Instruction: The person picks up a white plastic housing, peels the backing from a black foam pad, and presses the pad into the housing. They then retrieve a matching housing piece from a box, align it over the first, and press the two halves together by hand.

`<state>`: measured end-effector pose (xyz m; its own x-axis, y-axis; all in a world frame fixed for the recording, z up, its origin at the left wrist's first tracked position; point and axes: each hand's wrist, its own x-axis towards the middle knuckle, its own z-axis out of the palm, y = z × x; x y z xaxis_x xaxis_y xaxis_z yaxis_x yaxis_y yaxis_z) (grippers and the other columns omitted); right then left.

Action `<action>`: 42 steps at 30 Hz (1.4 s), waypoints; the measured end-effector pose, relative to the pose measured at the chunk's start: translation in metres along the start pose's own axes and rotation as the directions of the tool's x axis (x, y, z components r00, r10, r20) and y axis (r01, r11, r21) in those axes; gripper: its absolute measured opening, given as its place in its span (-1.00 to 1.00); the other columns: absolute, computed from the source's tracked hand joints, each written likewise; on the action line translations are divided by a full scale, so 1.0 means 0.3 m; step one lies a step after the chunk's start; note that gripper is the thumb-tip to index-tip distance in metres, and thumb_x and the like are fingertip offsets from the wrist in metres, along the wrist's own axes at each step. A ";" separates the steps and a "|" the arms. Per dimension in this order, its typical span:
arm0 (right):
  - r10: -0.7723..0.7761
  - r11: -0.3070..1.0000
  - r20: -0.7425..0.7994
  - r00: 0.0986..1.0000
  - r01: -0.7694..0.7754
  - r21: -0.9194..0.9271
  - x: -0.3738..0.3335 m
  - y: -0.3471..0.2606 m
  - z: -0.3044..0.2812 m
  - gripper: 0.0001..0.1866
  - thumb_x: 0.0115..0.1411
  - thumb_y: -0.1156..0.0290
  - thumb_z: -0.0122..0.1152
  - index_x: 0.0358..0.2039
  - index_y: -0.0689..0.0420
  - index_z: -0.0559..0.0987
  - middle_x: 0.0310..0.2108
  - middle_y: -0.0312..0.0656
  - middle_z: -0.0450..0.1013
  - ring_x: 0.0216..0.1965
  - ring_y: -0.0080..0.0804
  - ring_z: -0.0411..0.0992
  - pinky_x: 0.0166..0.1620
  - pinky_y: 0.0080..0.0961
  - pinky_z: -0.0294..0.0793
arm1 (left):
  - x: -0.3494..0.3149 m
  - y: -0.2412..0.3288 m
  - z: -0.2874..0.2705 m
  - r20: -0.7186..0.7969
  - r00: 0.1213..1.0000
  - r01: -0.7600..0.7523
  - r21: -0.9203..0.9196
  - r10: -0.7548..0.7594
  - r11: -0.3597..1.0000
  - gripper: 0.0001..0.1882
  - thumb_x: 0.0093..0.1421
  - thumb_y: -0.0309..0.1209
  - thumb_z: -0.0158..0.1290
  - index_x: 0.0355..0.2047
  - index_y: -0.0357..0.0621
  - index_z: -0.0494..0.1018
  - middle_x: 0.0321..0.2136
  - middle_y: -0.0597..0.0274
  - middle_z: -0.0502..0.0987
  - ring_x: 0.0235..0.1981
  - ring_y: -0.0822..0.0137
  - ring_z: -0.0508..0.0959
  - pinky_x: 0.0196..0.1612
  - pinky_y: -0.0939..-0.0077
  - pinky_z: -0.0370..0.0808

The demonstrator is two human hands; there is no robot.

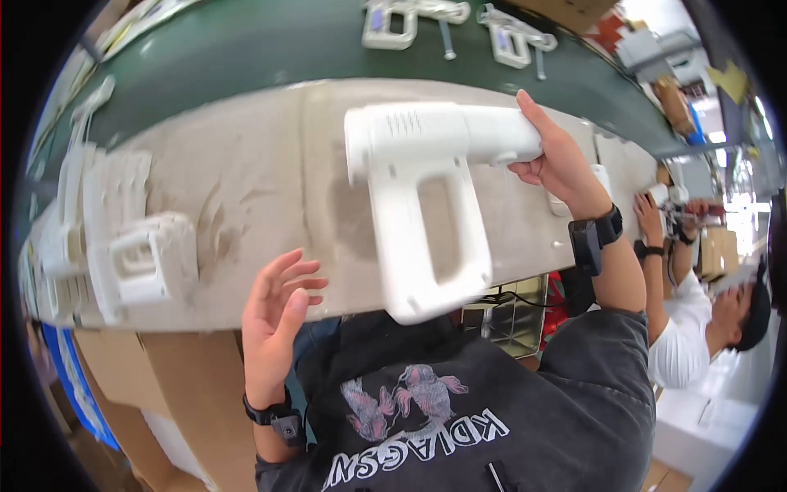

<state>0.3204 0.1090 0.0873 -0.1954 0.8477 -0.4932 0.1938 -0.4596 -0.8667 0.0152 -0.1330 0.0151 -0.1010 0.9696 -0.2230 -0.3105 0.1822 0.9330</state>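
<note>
A white plastic gun-shaped housing (414, 148), with a closed-loop handle and rows of small slots on its wide end, is held up over the table (270, 148). My right hand (561, 160) grips the narrow barrel end, thumb on the upper side and fingers curled below. The handle points down toward my body. My left hand (279, 324) is raised at the table's near edge, left of the housing, fingers apart and touching nothing. Dark bands with small devices circle both wrists.
Several white plastic shells (139, 254) lie at the table's left end. Beyond the table runs a green conveyor belt (246, 49) bearing two white gun-shaped parts (393, 29). Cardboard boxes (197, 385) stand below the near left edge. A co-worker (689, 344) handles parts at far right.
</note>
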 end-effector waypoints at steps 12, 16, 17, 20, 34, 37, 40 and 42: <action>-0.156 0.871 -0.371 0.915 0.304 0.386 -0.115 0.130 -0.736 -0.49 0.37 -0.01 0.15 0.09 0.16 0.48 -0.19 -0.10 0.53 -0.29 -0.28 0.55 -0.54 -0.71 0.45 | 0.218 -0.028 -0.017 -0.037 0.996 -0.069 0.297 0.084 0.952 -0.68 0.41 -0.38 0.03 0.08 -0.29 0.47 -0.04 0.15 0.57 -0.07 0.37 0.57 -0.05 0.50 0.49; -0.070 0.788 -0.623 0.779 0.426 0.444 -0.134 0.283 -1.022 -0.50 0.35 0.00 0.19 0.10 0.11 0.46 -0.06 -0.15 0.47 -0.13 -0.19 0.55 -0.48 -0.68 0.46 | 0.220 -0.064 -0.018 -0.046 0.998 -0.026 0.302 0.042 0.953 -0.73 0.38 -0.47 0.04 0.05 -0.31 0.47 -0.08 0.23 0.58 -0.10 0.44 0.55 0.00 0.58 0.45; -0.073 0.785 -0.621 0.780 0.429 0.447 -0.126 0.310 -1.052 -0.50 0.35 0.00 0.19 0.10 0.11 0.46 -0.06 -0.15 0.47 -0.13 -0.19 0.55 -0.48 -0.68 0.46 | 0.216 -0.067 -0.018 -0.047 0.998 -0.031 0.306 0.048 0.952 -0.73 0.38 -0.47 0.04 0.05 -0.31 0.47 -0.08 0.23 0.58 -0.10 0.44 0.55 0.00 0.58 0.45; 0.044 0.758 -0.710 0.703 0.439 0.482 -0.085 0.408 -1.176 -0.43 0.32 -0.03 0.22 0.21 -0.04 0.35 0.03 -0.17 0.42 -0.07 -0.06 0.52 -0.43 -0.52 0.50 | 0.204 -0.065 -0.024 -0.058 0.996 -0.046 0.336 0.069 0.941 -0.72 0.38 -0.45 0.06 0.04 -0.31 0.48 -0.10 0.26 0.58 -0.11 0.47 0.55 0.00 0.59 0.44; -0.730 0.401 -0.283 0.622 0.054 -0.915 0.301 0.204 -0.989 -0.47 0.27 0.15 0.23 0.09 0.30 0.51 0.07 0.14 0.49 0.14 0.05 0.43 0.24 -0.23 0.37 | 0.613 0.097 0.227 0.232 0.888 -0.415 0.778 0.397 0.472 -0.55 0.24 -0.38 0.18 0.09 -0.31 0.43 0.08 -0.12 0.46 0.17 -0.09 0.40 0.24 0.13 0.31; -0.668 0.134 0.075 0.741 0.219 -0.966 0.551 -0.009 -0.654 -0.44 0.27 0.15 0.23 0.14 0.30 0.46 0.13 0.14 0.43 0.16 0.06 0.40 0.25 -0.19 0.35 | 0.975 0.097 0.285 0.122 0.807 -0.353 0.884 0.578 0.308 -0.03 0.13 -0.06 0.31 0.33 -0.35 0.07 0.17 -0.27 0.32 0.22 -0.25 0.30 0.26 -0.08 0.27; -0.499 0.330 -0.234 0.835 -0.067 -0.942 0.746 -0.064 -0.566 -0.21 0.22 -0.10 0.24 0.21 0.33 0.36 0.12 0.31 0.41 0.18 0.22 0.37 0.22 -0.11 0.39 | 1.209 0.116 0.459 -0.184 0.936 0.016 0.872 0.299 0.488 0.34 -0.08 0.16 0.39 0.41 -0.32 -0.18 0.31 -0.30 0.09 0.35 -0.25 0.09 0.27 -0.35 0.16; -0.446 0.519 -0.389 0.806 -0.121 -0.846 0.831 -0.047 -0.523 -0.10 0.18 -0.20 0.25 0.24 0.32 0.31 0.13 0.33 0.40 0.20 0.25 0.36 0.22 -0.09 0.39 | 1.296 0.081 0.503 -0.239 0.928 0.085 0.882 0.285 0.464 0.40 -0.12 0.25 0.37 0.43 -0.28 -0.20 0.30 -0.31 0.15 0.34 -0.26 0.13 0.31 -0.29 0.10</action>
<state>0.4198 0.3685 -0.0118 0.1301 0.9913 0.0177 0.9376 -0.1172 -0.3273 0.1110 0.2731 -0.0064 -0.4081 0.9129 -0.0090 0.6810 0.3110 0.6630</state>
